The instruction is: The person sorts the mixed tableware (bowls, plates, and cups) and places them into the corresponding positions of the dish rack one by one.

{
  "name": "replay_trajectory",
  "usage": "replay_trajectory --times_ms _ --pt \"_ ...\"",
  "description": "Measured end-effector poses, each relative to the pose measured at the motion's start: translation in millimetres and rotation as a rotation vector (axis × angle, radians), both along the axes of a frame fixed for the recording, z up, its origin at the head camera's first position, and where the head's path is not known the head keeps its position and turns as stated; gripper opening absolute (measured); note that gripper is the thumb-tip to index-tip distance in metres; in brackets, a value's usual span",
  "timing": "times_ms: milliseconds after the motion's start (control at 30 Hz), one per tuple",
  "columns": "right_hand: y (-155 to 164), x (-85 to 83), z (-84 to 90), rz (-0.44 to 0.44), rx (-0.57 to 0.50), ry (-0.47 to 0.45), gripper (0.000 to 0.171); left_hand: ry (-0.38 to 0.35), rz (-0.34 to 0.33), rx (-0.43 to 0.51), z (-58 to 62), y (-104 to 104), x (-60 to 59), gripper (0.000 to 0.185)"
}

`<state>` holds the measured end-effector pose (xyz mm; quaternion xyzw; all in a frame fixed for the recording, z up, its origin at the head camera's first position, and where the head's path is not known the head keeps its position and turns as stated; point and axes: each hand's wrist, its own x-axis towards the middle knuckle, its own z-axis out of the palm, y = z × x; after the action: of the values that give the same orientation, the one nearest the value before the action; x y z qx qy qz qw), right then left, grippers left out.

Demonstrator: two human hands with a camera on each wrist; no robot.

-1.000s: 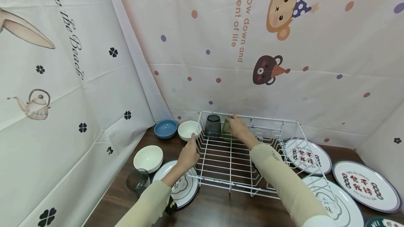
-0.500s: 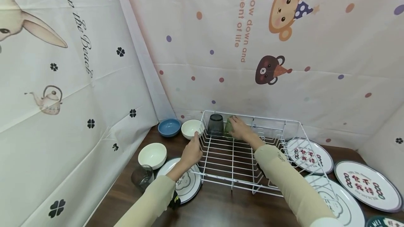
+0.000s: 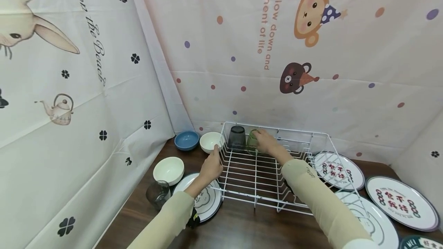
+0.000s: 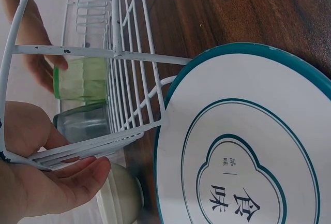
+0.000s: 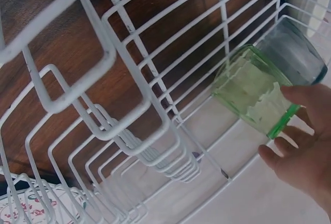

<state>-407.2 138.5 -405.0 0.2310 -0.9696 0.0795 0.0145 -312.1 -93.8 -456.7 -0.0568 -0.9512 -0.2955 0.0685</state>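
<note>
A white wire dish rack [image 3: 270,187] stands on the dark wooden table. In its far left corner a dark grey glass [image 3: 237,138] stands upside down, and a green glass [image 3: 252,141] is beside it. My right hand [image 3: 265,142] holds the green glass [image 5: 253,92] by one end, thumb and fingers around its rim, and the glass leans against the grey glass [image 5: 295,53]. My left hand [image 3: 212,166] grips the rack's left rim [image 4: 124,53]. In the left wrist view the thumb lies over the wire and the fingers [image 4: 77,177] under it.
Left of the rack are a blue bowl [image 3: 186,140], two white bowls [image 3: 209,141] [image 3: 168,170], a clear glass [image 3: 157,194] and a teal-rimmed plate [image 4: 248,146]. Several printed plates [image 3: 401,203] lie on the right. Printed curtains close off the back and left.
Both hands stay in place. My right hand has shifted slightly on the green glass, so more of the glass shows. The head view has drifted a little.
</note>
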Motion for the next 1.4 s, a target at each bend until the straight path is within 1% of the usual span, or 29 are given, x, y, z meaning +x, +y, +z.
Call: replay_trajectory --times_ms 67,167,267,400,500,633,833,1000,1233,1400 --pt "1.5 -1.3 -1.7 -0.022 -0.010 0.037 0.056 0.003 -0.003 0.000 0.9 0.5 -0.6 0.077" --pt "3.3 -2.6 -3.1 -0.051 -0.059 0.084 0.051 0.006 -0.006 0.000 2.1 1.4 -1.8 0.077" --pt "3.7 -2.7 -3.5 -0.065 -0.113 0.091 0.046 -0.004 -0.010 0.000 2.5 2.1 -2.1 0.078" --pt "2.4 -2.5 -3.2 -0.092 -0.164 0.081 0.048 -0.014 -0.013 0.004 2.6 2.7 -1.1 0.078" --pt "0.8 -3.1 -3.8 -0.111 -0.183 0.087 0.050 -0.012 -0.012 0.012 3.1 2.4 -0.3 0.078" --pt "0.2 -5.3 -6.8 -0.112 -0.201 0.088 0.053 -0.016 -0.007 0.024 2.3 0.4 0.3 0.078" --pt "-0.3 -5.0 -7.8 -0.068 -0.238 0.100 0.055 -0.028 0.009 0.031 -0.4 -3.6 0.6 0.078" --pt "-3.3 -2.9 -5.3 -0.046 -0.233 0.127 0.055 0.000 0.015 0.031 0.4 -5.7 1.1 0.076" --pt "-0.6 4.2 -4.1 -0.079 -0.206 0.079 0.054 0.000 0.004 0.034 0.7 -2.2 0.7 0.074" --pt "8.4 6.1 -2.1 -0.085 -0.203 0.091 0.052 0.018 -0.005 0.045 3.3 4.6 -2.7 0.071"
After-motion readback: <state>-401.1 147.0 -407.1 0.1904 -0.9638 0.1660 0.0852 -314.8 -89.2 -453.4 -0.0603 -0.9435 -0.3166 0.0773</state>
